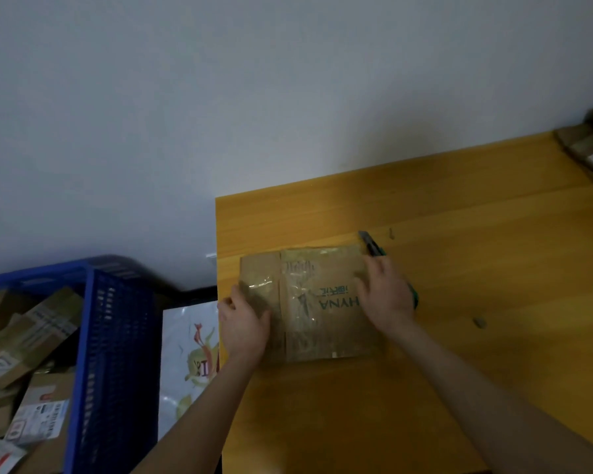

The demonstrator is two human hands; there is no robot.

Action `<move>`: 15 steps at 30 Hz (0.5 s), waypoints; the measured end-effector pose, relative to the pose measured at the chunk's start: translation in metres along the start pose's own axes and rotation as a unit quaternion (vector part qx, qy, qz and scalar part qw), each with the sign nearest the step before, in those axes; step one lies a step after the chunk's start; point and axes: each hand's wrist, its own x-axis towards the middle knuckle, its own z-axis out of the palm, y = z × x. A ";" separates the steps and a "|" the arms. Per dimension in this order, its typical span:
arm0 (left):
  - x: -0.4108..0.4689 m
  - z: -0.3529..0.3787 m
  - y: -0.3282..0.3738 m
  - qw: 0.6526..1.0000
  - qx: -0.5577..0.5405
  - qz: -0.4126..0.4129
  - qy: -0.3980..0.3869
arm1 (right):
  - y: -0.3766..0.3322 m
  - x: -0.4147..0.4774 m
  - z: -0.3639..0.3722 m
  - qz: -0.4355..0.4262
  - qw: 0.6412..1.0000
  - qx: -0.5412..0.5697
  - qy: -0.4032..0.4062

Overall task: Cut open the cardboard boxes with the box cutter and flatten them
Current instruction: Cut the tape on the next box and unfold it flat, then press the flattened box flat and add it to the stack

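Note:
A flattened brown cardboard box [319,302] with shiny tape and teal printed letters lies on the wooden table [459,234], near its left edge. My left hand [243,323] presses flat on the box's left flap. My right hand [386,295] rests on the box's right edge and holds the green box cutter [372,246]. The cutter's dark tip pokes out beyond my fingers toward the wall, and its green tail shows behind my palm.
A blue plastic crate [113,354] holding several cardboard boxes stands left of the table. A white bag with a cartoon print [189,354] lies between crate and table. More cardboard [589,145] is stacked at the far right. Small scraps [479,322] dot the tabletop.

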 end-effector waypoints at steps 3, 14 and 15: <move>0.009 0.012 0.006 0.986 0.117 0.116 -0.003 | -0.024 0.000 0.019 -0.115 0.985 -0.078 -0.106; 0.065 0.082 0.004 0.916 0.217 0.338 0.000 | -0.019 0.043 0.088 -0.179 0.961 -0.184 -0.098; 0.067 0.084 0.003 0.916 0.216 0.337 0.006 | -0.017 0.044 0.091 -0.182 0.964 -0.175 -0.084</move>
